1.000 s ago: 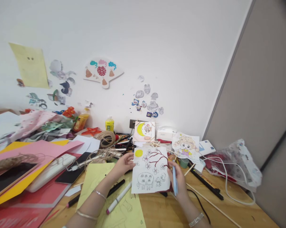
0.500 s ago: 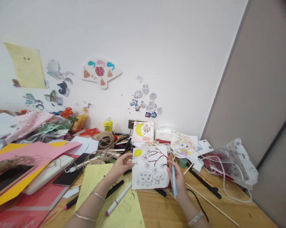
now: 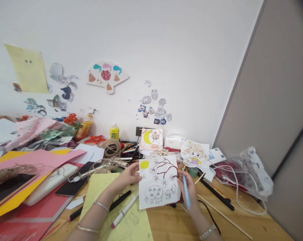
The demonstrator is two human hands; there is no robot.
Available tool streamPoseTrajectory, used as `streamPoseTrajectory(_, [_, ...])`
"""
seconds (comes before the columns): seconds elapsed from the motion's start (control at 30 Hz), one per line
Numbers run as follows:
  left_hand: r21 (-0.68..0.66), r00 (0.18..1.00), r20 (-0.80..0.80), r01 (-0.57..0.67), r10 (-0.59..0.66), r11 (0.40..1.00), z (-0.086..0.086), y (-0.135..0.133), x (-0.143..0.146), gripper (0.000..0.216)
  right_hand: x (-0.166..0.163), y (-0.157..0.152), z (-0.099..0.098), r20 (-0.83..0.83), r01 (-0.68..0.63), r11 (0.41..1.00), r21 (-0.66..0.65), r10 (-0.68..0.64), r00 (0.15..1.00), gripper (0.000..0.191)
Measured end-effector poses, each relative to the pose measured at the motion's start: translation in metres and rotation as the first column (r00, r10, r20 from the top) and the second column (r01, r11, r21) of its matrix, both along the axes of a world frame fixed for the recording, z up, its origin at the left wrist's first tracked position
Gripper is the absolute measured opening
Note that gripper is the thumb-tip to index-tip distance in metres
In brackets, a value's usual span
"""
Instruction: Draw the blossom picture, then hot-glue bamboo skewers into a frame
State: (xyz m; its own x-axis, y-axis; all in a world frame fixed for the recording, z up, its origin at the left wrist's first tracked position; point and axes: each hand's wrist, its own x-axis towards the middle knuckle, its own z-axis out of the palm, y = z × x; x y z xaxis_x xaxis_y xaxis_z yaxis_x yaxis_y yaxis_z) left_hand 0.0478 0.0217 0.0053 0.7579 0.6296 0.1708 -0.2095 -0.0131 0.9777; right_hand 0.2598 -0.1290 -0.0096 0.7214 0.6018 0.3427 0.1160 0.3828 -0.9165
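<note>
A white sheet with a drawing (image 3: pixel 158 184) is held up between my two hands, showing a yellow circle, a dark red branch with blossoms, and a table with figures. My left hand (image 3: pixel 130 175) pinches its left edge. At the right edge my right hand (image 3: pixel 188 187) grips the paper, with a light blue pen (image 3: pixel 186 190) tucked along the same hand. Beneath my left forearm lies a yellow sheet (image 3: pixel 96 187) with pencil lines. A white marker with a pink end (image 3: pixel 125 210) and a black marker (image 3: pixel 120 200) rest on that sheet.
Coloured papers (image 3: pixel 46 160) and a white box-like object (image 3: pixel 51 184) cover the left side. A twine roll (image 3: pixel 111 147) and a yellow bottle (image 3: pixel 114 131) stand behind. To the right are a wooden stick (image 3: pixel 224 217), a white cable (image 3: pixel 238 190) and a plastic bag (image 3: pixel 254 170).
The drawing sheet has tilted, its lower edge now lower and nearer to me. Both hands keep hold of it, and the blue pen has shifted slightly in my right hand.
</note>
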Motion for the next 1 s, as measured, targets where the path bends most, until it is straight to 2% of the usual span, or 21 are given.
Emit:
streamPoseTrajectory(0.13, [0.065, 0.980, -0.161, 0.129, -0.118, 0.989, 0.008, -0.008, -0.008, 0.071, 0.001, -0.004, 0.001, 0.043, -0.080, 0.996, -0.038, 0.082, 0.996, 0.017])
streamPoseTrajectory(0.3, [0.228, 0.928, -0.365, 0.166, -0.074, 0.959, 0.010, -0.011, -0.008, 0.056, 0.012, -0.008, 0.000, 0.214, -0.234, 0.958, -0.168, 0.267, 0.940, 0.012])
streamPoseTrajectory(0.37, [0.307, 0.903, -0.430, 0.164, -0.017, 0.937, 0.008, -0.015, -0.003, 0.045, 0.017, -0.009, 0.000, 0.333, -0.191, 0.954, -0.232, 0.263, 0.906, 0.014])
streamPoseTrajectory(0.43, [0.389, 0.876, -0.479, 0.164, 0.047, 0.907, 0.006, -0.023, 0.005, 0.037, 0.020, -0.010, -0.002, 0.505, -0.080, 0.963, -0.258, 0.205, 0.839, 0.020])
streamPoseTrajectory(0.5, [0.460, 0.855, -0.509, 0.176, 0.096, 0.870, 0.005, -0.032, 0.013, 0.037, 0.020, -0.010, -0.003, 0.636, 0.028, 0.975, -0.221, 0.122, 0.762, 0.024])
streamPoseTrajectory(0.57, [0.523, 0.842, -0.522, 0.192, 0.134, 0.831, 0.005, -0.040, 0.019, 0.038, 0.015, -0.012, -0.004, 0.678, 0.068, 0.983, -0.170, 0.066, 0.733, 0.025])
streamPoseTrajectory(0.67, [0.592, 0.829, -0.530, 0.209, 0.180, 0.778, 0.005, -0.047, 0.023, 0.035, 0.001, -0.017, -0.002, 0.664, 0.002, 0.990, -0.142, 0.093, 0.742, 0.025])
streamPoseTrajectory(0.77, [0.640, 0.814, -0.535, 0.218, 0.224, 0.737, 0.001, -0.046, 0.024, 0.033, -0.020, -0.023, 0.003, 0.635, -0.163, 0.972, -0.168, 0.233, 0.737, 0.018])
streamPoseTrajectory(0.83, [0.666, 0.804, -0.538, 0.222, 0.253, 0.712, -0.002, -0.043, 0.024, 0.032, -0.032, -0.024, 0.003, 0.563, -0.271, 0.930, -0.248, 0.366, 0.741, 0.012])
streamPoseTrajectory(0.9, [0.689, 0.793, -0.540, 0.224, 0.282, 0.690, -0.004, -0.042, 0.023, 0.031, -0.041, -0.023, -0.002, 0.418, -0.363, 0.864, -0.350, 0.490, 0.765, 0.009])
streamPoseTrajectory(1.0, [0.707, 0.777, -0.549, 0.236, 0.308, 0.667, -0.004, -0.043, 0.022, 0.027, -0.046, -0.017, -0.017, 0.206, -0.431, 0.788, -0.441, 0.556, 0.806, 0.014])
